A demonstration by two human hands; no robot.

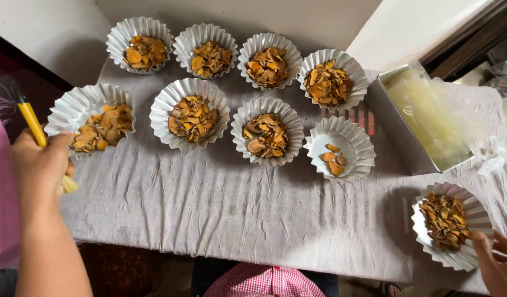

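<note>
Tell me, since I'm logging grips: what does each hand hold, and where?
The left hand grips a yellow-handled brush low on its handle, just above the bristles. The right hand holds a fluted tray of dried slices by its near rim.

The left hand [37,165] is curled closed, knuckles up, its forearm running down and toward the body. The right hand [498,264] sits far off to its right, fingers [481,245] bent in a pinch.

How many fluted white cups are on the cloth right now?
9 fluted cups: four in the back row, four in the middle row, one at the right hand, front right. None looks hidden.
</note>
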